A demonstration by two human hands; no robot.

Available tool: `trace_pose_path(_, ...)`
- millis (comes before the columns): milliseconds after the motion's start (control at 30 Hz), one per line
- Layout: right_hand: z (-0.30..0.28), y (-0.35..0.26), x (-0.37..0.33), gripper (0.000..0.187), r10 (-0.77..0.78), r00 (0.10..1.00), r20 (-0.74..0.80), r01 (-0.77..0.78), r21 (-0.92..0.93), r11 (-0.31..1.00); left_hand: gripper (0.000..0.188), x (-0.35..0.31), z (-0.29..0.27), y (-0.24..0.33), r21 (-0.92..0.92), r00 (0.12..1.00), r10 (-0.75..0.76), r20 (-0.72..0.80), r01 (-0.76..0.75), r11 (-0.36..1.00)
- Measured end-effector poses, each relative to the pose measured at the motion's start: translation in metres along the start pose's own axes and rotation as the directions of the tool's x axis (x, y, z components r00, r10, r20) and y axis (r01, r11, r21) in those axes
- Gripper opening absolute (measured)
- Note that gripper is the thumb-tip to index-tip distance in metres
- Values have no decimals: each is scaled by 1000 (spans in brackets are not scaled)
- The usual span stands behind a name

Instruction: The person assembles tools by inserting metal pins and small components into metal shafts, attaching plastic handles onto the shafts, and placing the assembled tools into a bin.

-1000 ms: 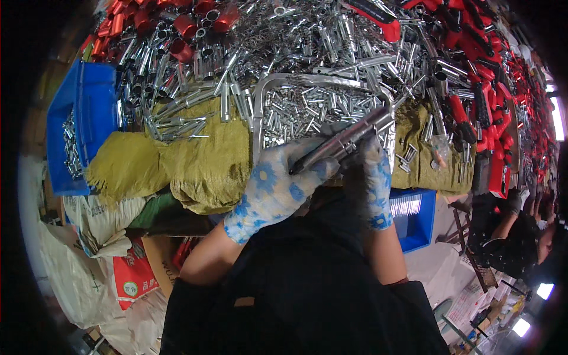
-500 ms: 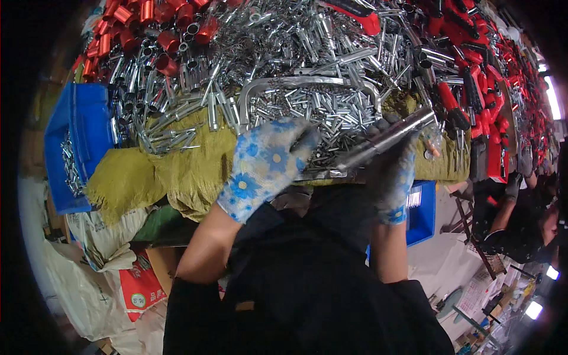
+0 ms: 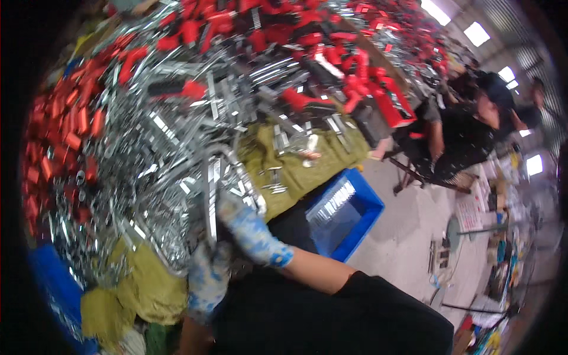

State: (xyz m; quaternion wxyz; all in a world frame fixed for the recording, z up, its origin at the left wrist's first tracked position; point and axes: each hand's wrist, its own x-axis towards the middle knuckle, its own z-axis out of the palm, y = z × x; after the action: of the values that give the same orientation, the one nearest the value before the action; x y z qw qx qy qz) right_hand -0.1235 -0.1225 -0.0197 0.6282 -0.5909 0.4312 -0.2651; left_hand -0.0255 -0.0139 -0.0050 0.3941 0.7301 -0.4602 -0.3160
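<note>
Both my hands wear pale gloves with blue flowers and are close together at the near side of a metal-rimmed tray. My right hand is closed around a shiny metal tube, which points away from me over the tray. My left hand is at the tube's near end; its fingers are smeared by motion, so its grip cannot be made out. Small metal pieces lie in the tray beside the hands, blurred.
A big heap of metal parts spreads beyond the tray, with orange-red sleeves at left and red-and-black handles behind. Yellow-green sacking lies under the parts. Blue bins stand at right and left. A co-worker sits at far right.
The view has swung to the right, showing more of the room. My hands have come together, the left now at the tube's near end; the tube stays in my right hand.
</note>
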Motion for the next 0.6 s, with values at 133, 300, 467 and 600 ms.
trace_pose_path(133, -39, -45, 6, 39, -136, 886, 444, 19, 258, 966, 40, -12, -18, -25, 213, 985, -78, 156, 44, 976)
trace_pose_path(300, -57, -45, 8, 34, -197, 820, 537, 192, 64, 979, 48, -18, -18, -29, 630, 892, 447, 68, -386, 674)
trace_pose_path(467, -44, -40, 4, 39, -96, 902, 422, 86, 43, 995, 39, -28, -13, -46, -347, 922, -185, 340, 306, 887)
trace_pose_path(600, -34, -12, 10, 52, -143, 975, 170, 119, 142, 983, 30, 18, -31, -28, 519, 967, 256, -11, -214, 828)
